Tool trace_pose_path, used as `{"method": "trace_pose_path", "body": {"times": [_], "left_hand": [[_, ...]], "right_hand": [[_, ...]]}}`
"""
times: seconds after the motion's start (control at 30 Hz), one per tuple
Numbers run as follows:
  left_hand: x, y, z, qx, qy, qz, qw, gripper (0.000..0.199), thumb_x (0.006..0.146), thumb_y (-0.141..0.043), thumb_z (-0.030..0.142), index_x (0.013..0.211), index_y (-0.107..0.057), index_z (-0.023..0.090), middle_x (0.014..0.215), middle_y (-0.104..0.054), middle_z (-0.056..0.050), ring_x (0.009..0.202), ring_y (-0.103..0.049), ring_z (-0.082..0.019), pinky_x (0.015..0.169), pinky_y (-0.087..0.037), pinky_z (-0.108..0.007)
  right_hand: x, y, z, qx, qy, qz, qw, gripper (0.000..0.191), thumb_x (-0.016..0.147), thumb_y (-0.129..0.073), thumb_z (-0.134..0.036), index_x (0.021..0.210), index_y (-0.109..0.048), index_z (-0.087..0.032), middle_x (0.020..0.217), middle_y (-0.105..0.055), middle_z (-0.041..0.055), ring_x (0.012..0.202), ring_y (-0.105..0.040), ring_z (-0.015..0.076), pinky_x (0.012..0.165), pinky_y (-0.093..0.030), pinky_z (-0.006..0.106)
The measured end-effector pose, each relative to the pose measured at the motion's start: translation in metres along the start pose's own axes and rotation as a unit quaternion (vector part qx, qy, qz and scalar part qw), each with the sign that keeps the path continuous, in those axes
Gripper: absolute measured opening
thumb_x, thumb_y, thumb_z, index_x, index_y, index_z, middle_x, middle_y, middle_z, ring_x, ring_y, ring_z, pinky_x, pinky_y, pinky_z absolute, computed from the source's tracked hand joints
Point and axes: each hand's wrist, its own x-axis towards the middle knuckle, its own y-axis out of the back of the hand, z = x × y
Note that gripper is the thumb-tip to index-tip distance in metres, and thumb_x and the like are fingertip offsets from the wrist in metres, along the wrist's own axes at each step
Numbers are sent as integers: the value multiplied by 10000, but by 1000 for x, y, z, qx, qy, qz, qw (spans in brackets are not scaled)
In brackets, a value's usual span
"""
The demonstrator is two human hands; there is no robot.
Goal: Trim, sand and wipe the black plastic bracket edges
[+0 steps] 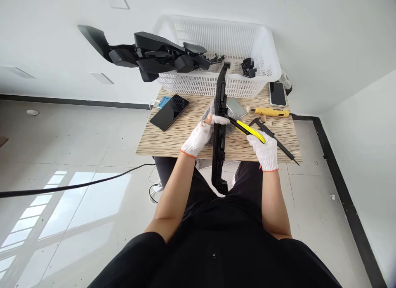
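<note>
My left hand (202, 133), in a white knit glove with an orange cuff, is closed around the middle of a long black plastic trim piece (220, 143). The piece stands lengthwise before me, its near end over my lap. My gloved right hand (264, 149) grips a yellow and black utility knife (250, 130). The knife's front end reaches the trim piece beside my left fingers; its blade is too small to make out. Under the piece lies a grey cloth (230, 129) on the wooden table (148, 143).
At the back, a white plastic basket (266, 53) holds black plastic parts (167, 53), several jutting out leftward. A black phone (170, 112) lies left. On the right are a caliper (278, 143), a yellow rotary tool (272, 112) and a second phone (277, 93). A cable (93, 181) crosses at left.
</note>
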Motion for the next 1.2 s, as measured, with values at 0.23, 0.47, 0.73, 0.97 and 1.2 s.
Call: {"method": "trace_pose_path", "body": {"times": [0.23,0.47,0.73,0.97,1.2], "left_hand": [[-10,-12,-13,-117,34,16,992,812,1087,-215,767,1070,-842,251,1086,-844,-101,1244,-761,-291,1184,-572,-469],[-22,-11,16,-51,11,-21,998,642,1082,-419,722,1028,-817,221,1228,-832,-110,1241,-750,-290,1178,-542,-438],[-27,-12,30,53,-34,-51,997,721,1094,-301,739,987,-786,217,1081,-825,-117,1062,-761,-272,1040,-576,-429],[-24,-12,25,125,-53,-63,989,758,1097,-227,741,944,-760,225,951,-795,-110,942,-750,-286,936,-562,-442],[-27,-10,26,158,-40,-119,979,871,1082,-138,773,815,-763,228,770,-763,-75,784,-725,-259,803,-509,-402]], "right_hand": [[2,1,-8,166,-90,50,981,315,638,-840,-433,814,-697,-213,568,-559,-54,481,-456,82,419,-345,210],[32,-26,-28,145,-11,33,989,361,685,-839,-457,933,-777,-201,639,-595,-33,554,-532,105,452,-408,224],[37,-35,-16,111,14,49,993,436,737,-827,-484,1051,-839,-182,712,-675,-10,644,-613,138,570,-531,264],[25,-21,-16,172,-40,61,982,404,677,-862,-445,971,-793,-176,597,-579,-51,496,-447,74,436,-308,214],[25,-18,-18,137,-74,16,988,368,662,-853,-445,900,-772,-177,579,-572,-45,488,-442,76,431,-284,215]]}}
